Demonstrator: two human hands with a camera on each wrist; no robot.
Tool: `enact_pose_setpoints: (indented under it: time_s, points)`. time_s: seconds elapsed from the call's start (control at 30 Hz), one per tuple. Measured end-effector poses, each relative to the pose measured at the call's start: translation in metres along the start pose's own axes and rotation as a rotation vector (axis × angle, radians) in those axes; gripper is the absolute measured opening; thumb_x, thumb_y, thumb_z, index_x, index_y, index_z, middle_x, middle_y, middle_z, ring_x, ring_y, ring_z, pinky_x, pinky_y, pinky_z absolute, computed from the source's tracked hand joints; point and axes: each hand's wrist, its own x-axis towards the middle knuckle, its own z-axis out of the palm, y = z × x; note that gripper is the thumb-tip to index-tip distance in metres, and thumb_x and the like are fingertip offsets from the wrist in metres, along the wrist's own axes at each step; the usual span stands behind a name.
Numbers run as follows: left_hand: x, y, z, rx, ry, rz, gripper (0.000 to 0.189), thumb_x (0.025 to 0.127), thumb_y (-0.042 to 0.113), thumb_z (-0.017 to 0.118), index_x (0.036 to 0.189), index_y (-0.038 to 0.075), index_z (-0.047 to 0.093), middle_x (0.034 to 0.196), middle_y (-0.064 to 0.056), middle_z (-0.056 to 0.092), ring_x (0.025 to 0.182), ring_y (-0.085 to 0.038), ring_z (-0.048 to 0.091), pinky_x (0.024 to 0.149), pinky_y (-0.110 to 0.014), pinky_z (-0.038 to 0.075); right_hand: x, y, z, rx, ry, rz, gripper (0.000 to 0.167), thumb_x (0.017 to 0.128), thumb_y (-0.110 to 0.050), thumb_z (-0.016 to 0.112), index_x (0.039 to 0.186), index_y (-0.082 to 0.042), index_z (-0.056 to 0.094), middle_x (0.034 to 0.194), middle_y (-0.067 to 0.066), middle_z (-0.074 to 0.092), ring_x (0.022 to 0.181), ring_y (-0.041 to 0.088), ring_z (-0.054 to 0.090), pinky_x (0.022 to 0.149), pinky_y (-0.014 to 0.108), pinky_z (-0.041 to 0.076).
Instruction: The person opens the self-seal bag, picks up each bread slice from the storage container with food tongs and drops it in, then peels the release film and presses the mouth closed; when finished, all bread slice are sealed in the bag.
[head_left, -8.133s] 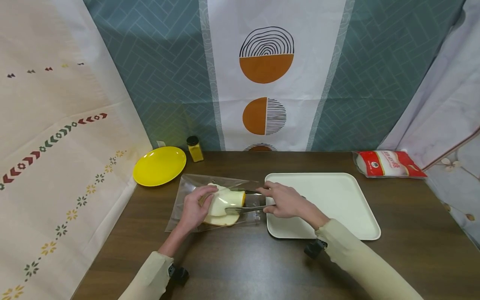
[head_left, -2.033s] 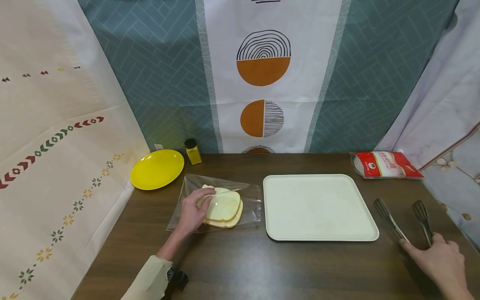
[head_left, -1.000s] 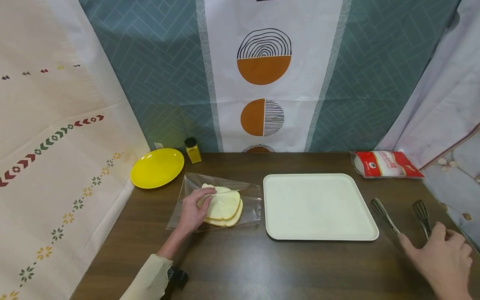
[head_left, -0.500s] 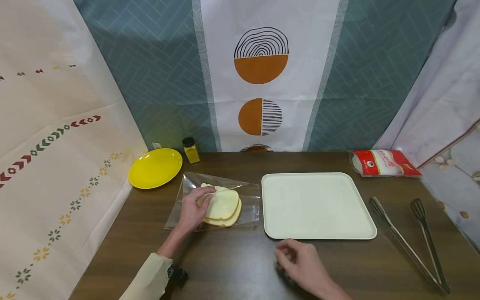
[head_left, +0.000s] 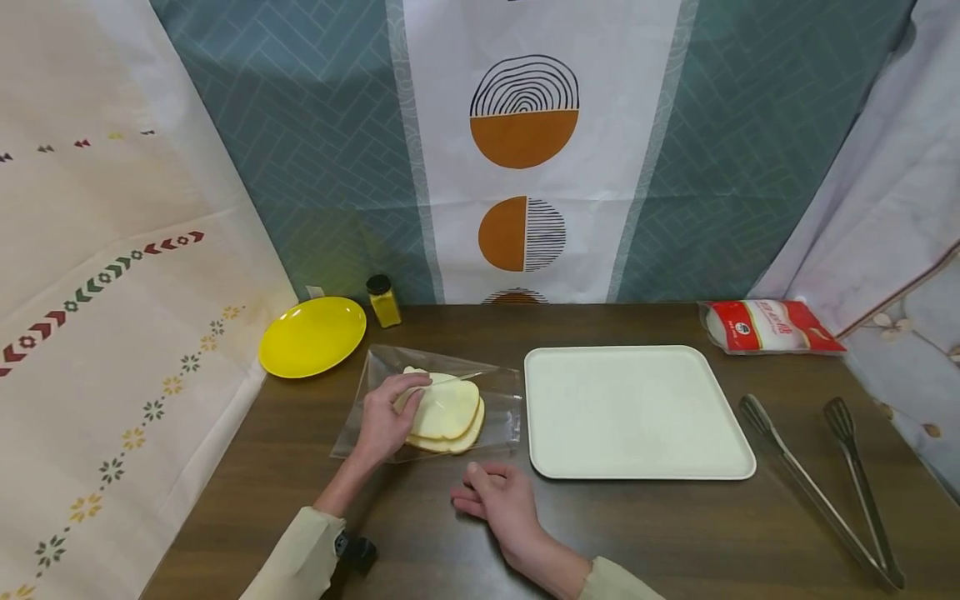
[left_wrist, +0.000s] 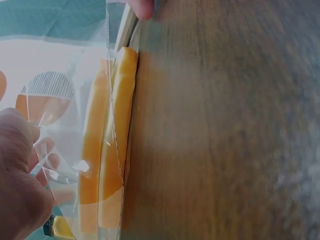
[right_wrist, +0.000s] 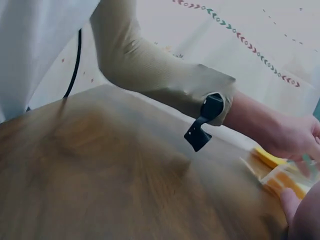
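Clear plastic bag [head_left: 497, 402] with bread slices [head_left: 450, 412], left of centre, pinched between fingers of left hand [head_left: 386, 421]. Now relinquished, lower right: tongs [head_left: 865, 500]. Consequently empty, lower centre, just below bag: right hand [head_left: 506, 504], fingers loosely bent.

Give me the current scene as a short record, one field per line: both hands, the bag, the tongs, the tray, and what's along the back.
left hand: pinches the clear bag
right hand: holds nothing, near the bag
bag contents: two stacked bread slices
tongs: lying spread on the table, right of the tray
white tray: between bag and tongs
back left: yellow plate, black-lidded jar
back right: red packet
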Motion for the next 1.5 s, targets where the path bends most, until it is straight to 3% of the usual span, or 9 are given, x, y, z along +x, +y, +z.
enact_pose_setpoints:
  time_s: [0.27, 0.53, 0.73, 0.93, 1.2, 1.33, 1.5]
  points:
    - [0.001, 0.000, 0.000, 0.023, -0.002, 0.002, 0.025, 0.083, -0.015, 0.071, 0.101, 0.002, 0.075, 0.108, -0.011, 0.073, 0.104, -0.030, 0.067, 0.092, -0.042, 0.048, 0.005, 0.001, 0.019, 0.036, 0.115, -0.067, 0.069, 0.100, -0.007, 0.060, 0.140, 0.022, 0.011, 0.133, 0.043, 0.041, 0.102, 0.041, 0.067, 0.082, 0.039, 0.057]
    - [-0.002, 0.000, -0.001, 0.029, -0.004, -0.013, 0.024, 0.083, -0.014, 0.072, 0.101, 0.002, 0.076, 0.108, -0.011, 0.073, 0.104, -0.031, 0.067, 0.092, -0.047, 0.048, 0.013, -0.001, 0.022, 0.090, 0.166, -0.051, 0.080, 0.100, -0.006, 0.060, 0.145, 0.021, 0.000, 0.133, 0.042, 0.039, 0.100, 0.038, 0.068, 0.083, 0.039, 0.057]
    - [-0.003, 0.000, -0.002, 0.025, -0.004, -0.021, 0.024, 0.084, -0.014, 0.071, 0.101, 0.002, 0.076, 0.108, -0.011, 0.073, 0.105, -0.031, 0.066, 0.093, -0.047, 0.047, 0.022, 0.001, 0.023, 0.081, 0.205, -0.035, 0.077, 0.098, -0.010, 0.063, 0.142, 0.020, 0.008, 0.125, 0.038, 0.047, 0.093, 0.039, 0.070, 0.074, 0.041, 0.059]
    - [-0.003, 0.000, -0.002, 0.012, -0.001, -0.013, 0.024, 0.083, -0.015, 0.071, 0.101, 0.001, 0.076, 0.107, -0.012, 0.073, 0.103, -0.031, 0.067, 0.093, -0.045, 0.047, 0.035, 0.003, 0.019, 0.043, 0.258, -0.025, 0.063, 0.098, -0.012, 0.064, 0.135, 0.020, 0.024, 0.114, 0.036, 0.058, 0.081, 0.037, 0.072, 0.065, 0.040, 0.059]
    - [-0.004, 0.000, -0.003, 0.020, 0.018, -0.014, 0.024, 0.083, -0.015, 0.071, 0.100, 0.001, 0.076, 0.106, -0.012, 0.073, 0.103, -0.032, 0.067, 0.095, -0.036, 0.046, 0.043, 0.007, 0.017, 0.017, 0.253, -0.084, 0.030, 0.095, 0.000, 0.061, 0.117, 0.015, 0.046, 0.105, 0.030, 0.066, 0.084, 0.039, 0.072, 0.065, 0.042, 0.060]
    - [-0.005, 0.000, -0.004, 0.025, 0.024, -0.015, 0.023, 0.082, -0.015, 0.072, 0.099, 0.001, 0.076, 0.106, -0.013, 0.073, 0.102, -0.032, 0.067, 0.094, -0.030, 0.046, 0.045, 0.005, 0.018, 0.013, 0.260, -0.094, 0.025, 0.097, -0.001, 0.059, 0.115, 0.014, 0.050, 0.107, 0.031, 0.067, 0.084, 0.037, 0.072, 0.064, 0.041, 0.060]
    - [-0.006, 0.000, -0.004, 0.024, 0.025, -0.008, 0.024, 0.082, -0.015, 0.072, 0.099, 0.001, 0.076, 0.106, -0.012, 0.073, 0.101, -0.032, 0.067, 0.092, -0.036, 0.047, 0.046, 0.003, 0.017, 0.021, 0.260, -0.096, 0.026, 0.097, 0.001, 0.059, 0.118, 0.015, 0.052, 0.110, 0.033, 0.066, 0.085, 0.037, 0.072, 0.065, 0.040, 0.059]
